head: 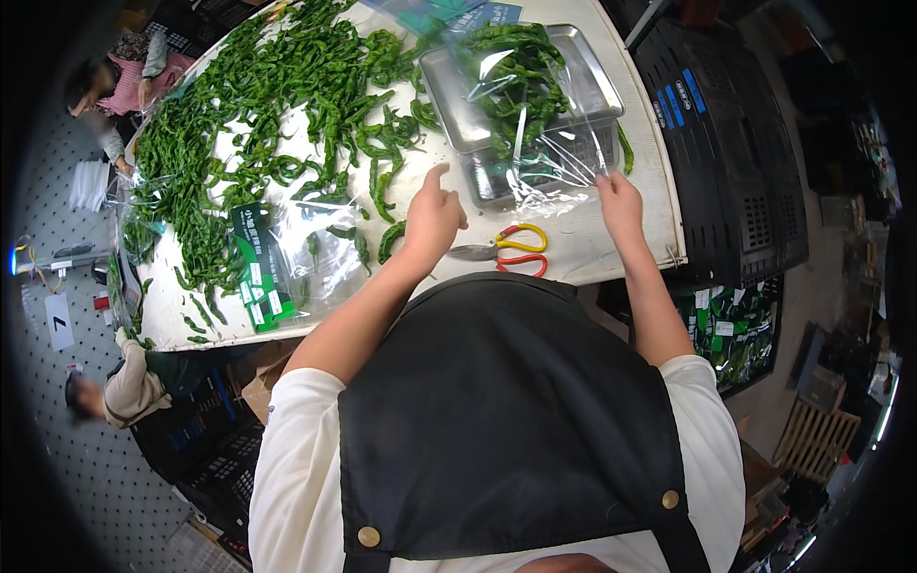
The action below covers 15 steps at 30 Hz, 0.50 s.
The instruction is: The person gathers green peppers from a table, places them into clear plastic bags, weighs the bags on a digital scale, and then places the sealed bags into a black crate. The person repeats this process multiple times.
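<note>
A clear plastic bag of green peppers (526, 93) lies over a metal tray (584, 64) and the scale-like metal surface below it. My right hand (620, 204) pinches the bag's lower right corner. Left of the bag, my left hand (435, 215) is over the white table with its index finger extended and the other fingers curled, touching no bag. Between my hands, near the table's edge, lie scissors (512, 251) with one yellow and one red handle. A flat clear bag with a green printed panel (261, 265) rests to the left, a few peppers under or in it.
Loose green peppers (286, 79) cover much of the white table (437, 154). Black plastic crates (723, 150) stand to the right. Two people (136, 79), (136, 390) are at the table's left side. A crate of filled bags (734, 329) sits lower right.
</note>
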Tool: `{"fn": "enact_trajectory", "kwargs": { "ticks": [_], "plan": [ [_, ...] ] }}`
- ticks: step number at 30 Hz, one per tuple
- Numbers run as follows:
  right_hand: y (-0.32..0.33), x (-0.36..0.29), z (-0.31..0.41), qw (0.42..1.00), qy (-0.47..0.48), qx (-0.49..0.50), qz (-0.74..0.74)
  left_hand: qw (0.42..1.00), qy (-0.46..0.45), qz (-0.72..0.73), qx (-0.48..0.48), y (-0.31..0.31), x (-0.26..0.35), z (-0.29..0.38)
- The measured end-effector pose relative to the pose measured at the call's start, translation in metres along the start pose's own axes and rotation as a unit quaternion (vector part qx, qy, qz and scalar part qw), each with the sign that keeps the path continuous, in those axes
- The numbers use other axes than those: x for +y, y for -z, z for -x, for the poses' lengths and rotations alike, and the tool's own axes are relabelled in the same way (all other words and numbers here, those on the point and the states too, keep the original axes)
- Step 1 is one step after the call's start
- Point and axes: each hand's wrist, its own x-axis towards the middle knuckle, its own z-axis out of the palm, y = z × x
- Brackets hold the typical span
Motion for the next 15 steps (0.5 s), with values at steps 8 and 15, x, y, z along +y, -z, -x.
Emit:
{"fn": "enact_trajectory", "kwargs": {
  "ticks": [8, 15],
  "plan": [
    [0.005, -0.006, 0.026, 0.998, -0.017, -0.028, -0.046, 0.991, 0.045, -0.04, -0.119, -0.022, 0.019, 0.012],
    [0.023, -0.006, 0.032, 0.998, -0.003, 0.061, 0.011, 0.969, 0.132, 0.151, -0.146, -0.013, -0.01, 0.005]
  ]
}}
